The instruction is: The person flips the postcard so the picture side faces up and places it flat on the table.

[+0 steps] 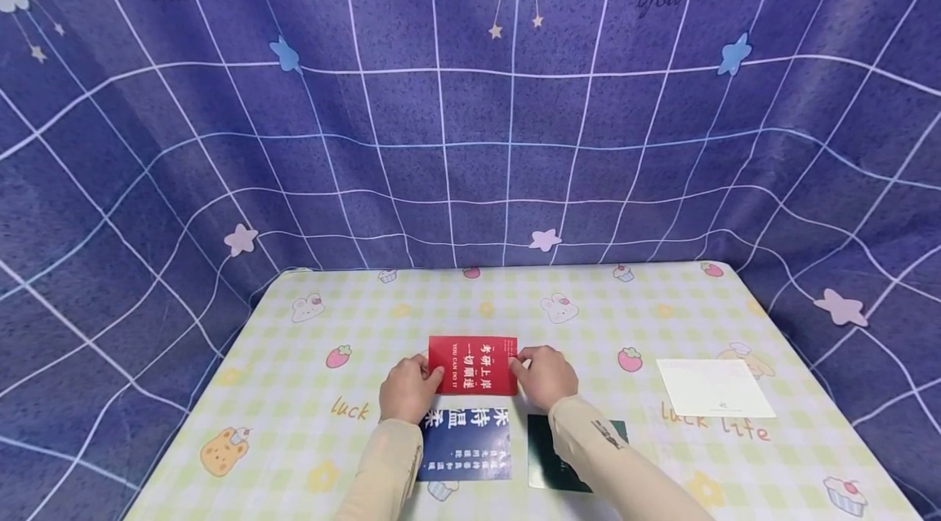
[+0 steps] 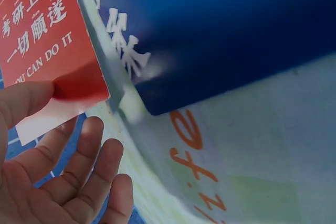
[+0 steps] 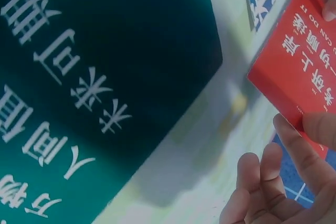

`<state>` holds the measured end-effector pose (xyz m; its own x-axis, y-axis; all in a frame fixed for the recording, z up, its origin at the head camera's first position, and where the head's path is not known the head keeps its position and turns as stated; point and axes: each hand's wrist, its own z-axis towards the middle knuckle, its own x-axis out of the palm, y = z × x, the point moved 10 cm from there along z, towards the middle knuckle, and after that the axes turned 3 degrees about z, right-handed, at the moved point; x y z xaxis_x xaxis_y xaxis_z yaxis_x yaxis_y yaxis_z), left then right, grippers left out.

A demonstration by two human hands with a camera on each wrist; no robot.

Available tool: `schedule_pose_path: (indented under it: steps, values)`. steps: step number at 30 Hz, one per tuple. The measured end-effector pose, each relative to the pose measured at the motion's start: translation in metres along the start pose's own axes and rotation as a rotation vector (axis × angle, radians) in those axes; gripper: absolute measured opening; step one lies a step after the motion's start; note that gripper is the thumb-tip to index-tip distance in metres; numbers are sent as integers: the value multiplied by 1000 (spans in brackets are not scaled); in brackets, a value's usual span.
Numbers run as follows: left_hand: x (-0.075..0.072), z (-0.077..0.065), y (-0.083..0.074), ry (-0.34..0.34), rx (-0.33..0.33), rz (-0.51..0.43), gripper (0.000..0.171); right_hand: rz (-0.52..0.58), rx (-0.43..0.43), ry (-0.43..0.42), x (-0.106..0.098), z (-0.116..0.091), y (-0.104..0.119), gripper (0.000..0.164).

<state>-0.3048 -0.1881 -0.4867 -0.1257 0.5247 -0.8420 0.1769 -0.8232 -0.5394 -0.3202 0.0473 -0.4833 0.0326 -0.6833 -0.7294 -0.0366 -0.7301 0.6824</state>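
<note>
- The left hand (image 1: 410, 390) is pinching one end of the red card (image 1: 473, 366), its thumb lying over the printed face and its forefinger reaching behind; the other fingers are hanging loosely curved, clear of the card.
- The right hand (image 1: 550, 378) is pinching the opposite end in the same way, thumb on the face, forefinger behind, the remaining fingers holding nothing. Neither grip is gaping; each is closing on little more than the card's edge.
- The red card is stretching between the two hands, appearing flat and unbent, its lettering running sideways to the wearer. The wrist views are suggesting that it is hovering off the table.
- The step in hand is seemingly one of holding and aligning the card; the next move would be calling for both hands to travel together, so that the card is not twisting or bowing, and to let go evenly if it is being laid down.
- Just nearer the wearer, the blue card (image 1: 465, 460) is lying between the forearms.
- Beside it, the green card (image 1: 547, 460) is lying partly under the right sleeve (image 1: 603, 443) in the head view.
- Well apart on the right, the white card (image 1: 713, 386) is resting on the checked cloth (image 1: 294, 374).
</note>
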Motion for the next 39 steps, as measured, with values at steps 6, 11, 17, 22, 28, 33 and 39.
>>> schedule_pose_path:
  steps: [6,11,17,22,28,33,39]
  values:
    - [1,0,3,-35,34,53,22,10,16,12,7,0,-1,22]
    - [1,-1,5,-53,37,89,22,-11,-7,7,11,-2,2,18]
    - [0,-1,6,-70,35,125,24,-77,-22,-18,17,-1,1,14]
    - [0,-1,5,-82,36,192,32,-96,-17,-15,19,-3,0,18]
    - [1,-1,6,-82,23,253,36,-131,-93,-31,22,-7,4,19]
    - [1,-2,4,-95,33,292,32,-195,-144,-79,23,-7,8,20]
    - [-3,-4,0,-125,57,338,31,-253,-159,-110,24,-8,10,24]
